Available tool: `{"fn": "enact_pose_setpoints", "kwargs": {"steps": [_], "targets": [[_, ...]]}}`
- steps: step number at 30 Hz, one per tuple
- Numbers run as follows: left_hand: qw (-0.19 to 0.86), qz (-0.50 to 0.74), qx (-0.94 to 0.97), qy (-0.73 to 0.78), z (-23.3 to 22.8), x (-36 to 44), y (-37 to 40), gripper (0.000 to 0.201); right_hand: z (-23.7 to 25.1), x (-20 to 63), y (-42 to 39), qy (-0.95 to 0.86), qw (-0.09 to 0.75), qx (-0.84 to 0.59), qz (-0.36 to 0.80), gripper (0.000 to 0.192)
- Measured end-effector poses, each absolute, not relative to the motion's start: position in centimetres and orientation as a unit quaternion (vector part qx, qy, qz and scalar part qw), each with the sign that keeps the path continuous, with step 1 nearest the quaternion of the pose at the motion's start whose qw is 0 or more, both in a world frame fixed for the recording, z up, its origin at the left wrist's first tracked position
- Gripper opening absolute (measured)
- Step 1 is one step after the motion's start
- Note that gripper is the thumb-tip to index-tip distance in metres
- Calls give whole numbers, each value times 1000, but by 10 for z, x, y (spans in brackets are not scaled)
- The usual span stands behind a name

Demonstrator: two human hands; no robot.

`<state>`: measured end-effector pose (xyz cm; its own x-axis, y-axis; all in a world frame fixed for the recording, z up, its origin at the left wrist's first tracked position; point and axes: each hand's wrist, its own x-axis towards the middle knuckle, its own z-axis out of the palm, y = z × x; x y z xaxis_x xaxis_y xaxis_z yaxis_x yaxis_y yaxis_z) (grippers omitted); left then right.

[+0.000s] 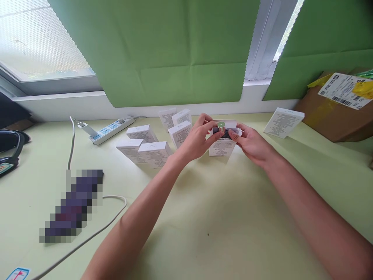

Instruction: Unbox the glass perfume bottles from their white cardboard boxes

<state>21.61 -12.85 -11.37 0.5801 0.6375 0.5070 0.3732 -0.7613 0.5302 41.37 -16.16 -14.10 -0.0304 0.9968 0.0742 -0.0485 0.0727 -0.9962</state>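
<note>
An opened white box (223, 148) with fine print on its front stands upright on the table, its top flap folded back. In its mouth sits a black item (226, 135), and a small gold cylinder with a greenish top (221, 126) sticks up there. My left hand (201, 136) is closed at the box's left side, its thumb and fingers around the black item beside the cylinder. From the right, my right hand (250, 142) grips the box's edge, the thumb pressing on the black item. The lower part of that item is hidden inside the box.
Several similar white boxes (154, 154) stand to the left, and one more white box (282, 123) stands at the right. A power strip (112, 131), a pixelated dark object (74, 206) and a white cable (96, 234) lie left. A brown carton (329, 116) sits at the back right.
</note>
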Motion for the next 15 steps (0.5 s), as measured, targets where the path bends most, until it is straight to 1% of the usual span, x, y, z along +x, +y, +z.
{"fn": "enact_pose_setpoints", "kwargs": {"steps": [6,9,12,15], "targets": [[205,347,863,304,-112,217,-130,24,-142,411,-161,-516,527,-462,492,37],[244,353,846,317,-111,220,-131,28,-142,410,-161,-519,527,-466,487,36],[275,368,805,376,-110,225,-134,37,-142,410,-160,-524,520,-474,480,34],[328,377,756,422,-111,229,-137,36,-144,410,-160,-523,517,-480,478,33]]}}
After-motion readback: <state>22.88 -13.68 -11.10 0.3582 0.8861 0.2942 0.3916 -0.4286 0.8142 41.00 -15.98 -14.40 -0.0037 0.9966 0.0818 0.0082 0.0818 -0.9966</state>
